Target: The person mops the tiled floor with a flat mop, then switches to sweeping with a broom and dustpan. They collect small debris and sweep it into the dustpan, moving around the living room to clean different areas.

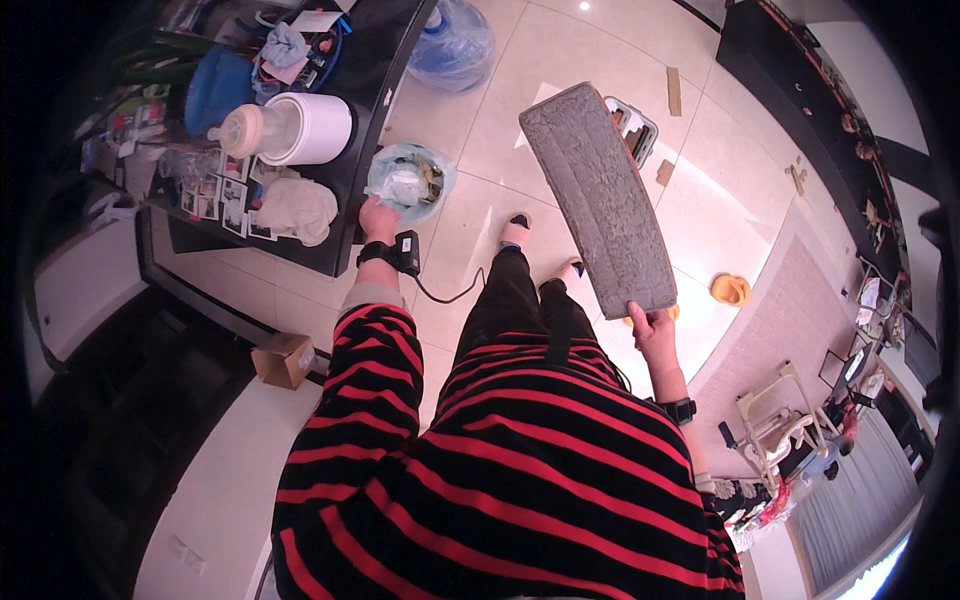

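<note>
My right hand (655, 335) grips the near end of a long grey slab (600, 200) with a rough, wrinkled face and a thin brown edge. It slants away from me above the floor, its far end leaning left. My left hand (378, 220) is beside the dark table's corner, fingers closed at the near left rim of a trash bin (447, 190). A pale bag lines the bin, with crumpled white plastic and darker scraps inside. The fingertips are partly hidden against the rim. A black device with a cable sits on my left wrist.
The dark table (345, 225) on the left carries a bottle in a white warmer (310, 130), a white cloth (297, 208) and photos. Beyond are a wrapped water jug (452, 45) and a grey plastic frame (635, 130). Cardboard scraps (674, 92) and a yellow item (730, 290) lie rightward.
</note>
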Motion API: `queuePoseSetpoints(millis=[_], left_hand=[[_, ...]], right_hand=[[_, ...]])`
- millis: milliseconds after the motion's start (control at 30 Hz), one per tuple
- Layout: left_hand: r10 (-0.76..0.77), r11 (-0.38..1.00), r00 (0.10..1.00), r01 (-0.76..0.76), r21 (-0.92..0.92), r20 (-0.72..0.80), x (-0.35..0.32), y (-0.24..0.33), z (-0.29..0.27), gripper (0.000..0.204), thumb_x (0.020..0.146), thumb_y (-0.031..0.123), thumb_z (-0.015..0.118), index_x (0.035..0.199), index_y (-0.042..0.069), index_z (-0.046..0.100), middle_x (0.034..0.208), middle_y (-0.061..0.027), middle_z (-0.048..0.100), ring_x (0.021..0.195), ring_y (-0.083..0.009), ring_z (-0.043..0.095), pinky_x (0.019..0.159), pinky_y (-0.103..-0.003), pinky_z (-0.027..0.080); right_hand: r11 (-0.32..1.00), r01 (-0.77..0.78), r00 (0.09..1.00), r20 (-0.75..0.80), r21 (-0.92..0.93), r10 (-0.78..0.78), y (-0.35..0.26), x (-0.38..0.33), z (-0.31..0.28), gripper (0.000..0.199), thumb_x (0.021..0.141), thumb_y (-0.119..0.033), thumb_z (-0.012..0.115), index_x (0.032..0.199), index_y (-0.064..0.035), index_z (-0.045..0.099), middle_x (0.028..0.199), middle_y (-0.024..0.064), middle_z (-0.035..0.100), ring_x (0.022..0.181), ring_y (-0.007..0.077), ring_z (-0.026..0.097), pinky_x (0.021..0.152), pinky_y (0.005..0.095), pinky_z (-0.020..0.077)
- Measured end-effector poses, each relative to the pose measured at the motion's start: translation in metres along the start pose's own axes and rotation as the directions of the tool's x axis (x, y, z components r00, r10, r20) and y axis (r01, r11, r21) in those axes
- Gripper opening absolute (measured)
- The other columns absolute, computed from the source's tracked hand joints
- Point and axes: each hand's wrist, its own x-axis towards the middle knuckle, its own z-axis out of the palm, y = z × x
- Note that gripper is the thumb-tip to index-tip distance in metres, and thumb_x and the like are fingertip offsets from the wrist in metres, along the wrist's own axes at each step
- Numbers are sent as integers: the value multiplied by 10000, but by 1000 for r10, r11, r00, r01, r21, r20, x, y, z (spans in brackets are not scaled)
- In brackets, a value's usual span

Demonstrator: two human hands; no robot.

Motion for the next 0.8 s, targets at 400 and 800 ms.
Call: queuePoseSetpoints(millis=[400, 800], left_hand=[[53, 864, 998, -24, 502, -44, -75, 40, 49, 261, 890, 223, 572, 763, -4, 595, 696, -85, 593, 551, -168, 573, 471, -276, 503], [127, 981, 885, -178, 72, 449, -277, 107, 167, 216, 871, 223, 626, 870, 30, 529, 767, -54, 556, 543, -109, 536, 433, -228, 425]], right_hand=[[998, -9, 999, 52, -57, 12, -30, 14, 13, 529, 810, -468, 654, 686, 38, 561, 527, 73, 534, 448, 152, 518, 443, 298, 411], [993, 99, 970, 217, 64, -111, -52, 0, 4, 513, 807, -491, 645, 754, 15, 581, 552, 45, 525, 430, 122, 488, 405, 265, 409]])
